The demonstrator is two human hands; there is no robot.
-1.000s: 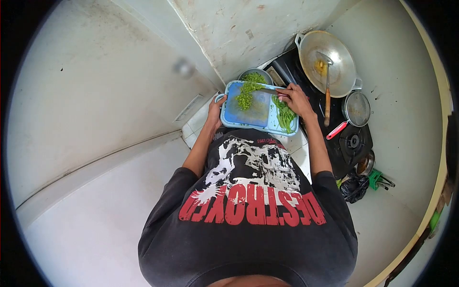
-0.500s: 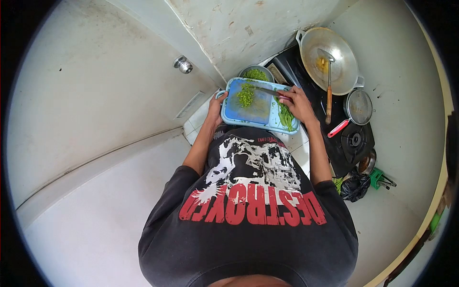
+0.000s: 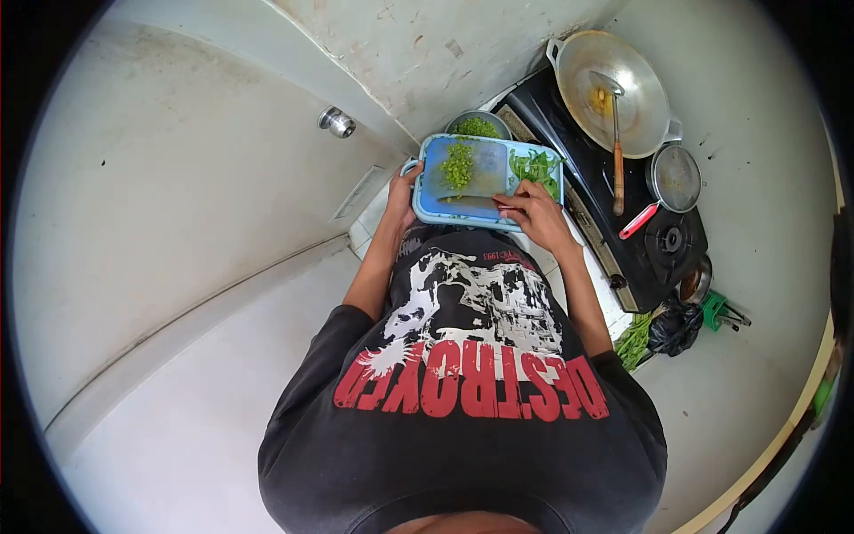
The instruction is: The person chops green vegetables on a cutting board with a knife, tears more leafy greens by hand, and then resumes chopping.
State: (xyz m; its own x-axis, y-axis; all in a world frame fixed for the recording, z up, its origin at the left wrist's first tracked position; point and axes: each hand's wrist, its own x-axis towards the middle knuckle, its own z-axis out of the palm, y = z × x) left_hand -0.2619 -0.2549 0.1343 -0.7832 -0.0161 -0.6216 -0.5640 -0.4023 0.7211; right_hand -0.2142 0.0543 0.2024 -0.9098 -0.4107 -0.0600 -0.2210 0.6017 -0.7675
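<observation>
My left hand (image 3: 403, 193) is closed round the left, handle end of a blue cutting board (image 3: 433, 214) held in front of my shirt. In my right hand (image 3: 539, 218) is a knife (image 3: 470, 203), its blade lying across the near part of the board and pointing left. Chopped green vegetable (image 3: 457, 166) forms a heap just beyond the blade. Uncut leafy greens (image 3: 536, 167) lie in the right section of the board, past my right hand. Behind the board stands a round bowl (image 3: 504, 127) with more chopped green pieces inside.
At the right is a black gas stove (image 3: 569, 147) bearing a large wok (image 3: 645, 98) with a wooden-handled spatula (image 3: 617, 160). A red-handled strainer (image 3: 673, 182) sits nearby. A black plastic bag (image 3: 676, 329) and green stalks (image 3: 633, 343) lie below. A door with a knob (image 3: 337, 122) is at left.
My right hand has brought the knife from the far side of the chopped heap to its near side, closer to my body. My left hand keeps its hold on the board.
</observation>
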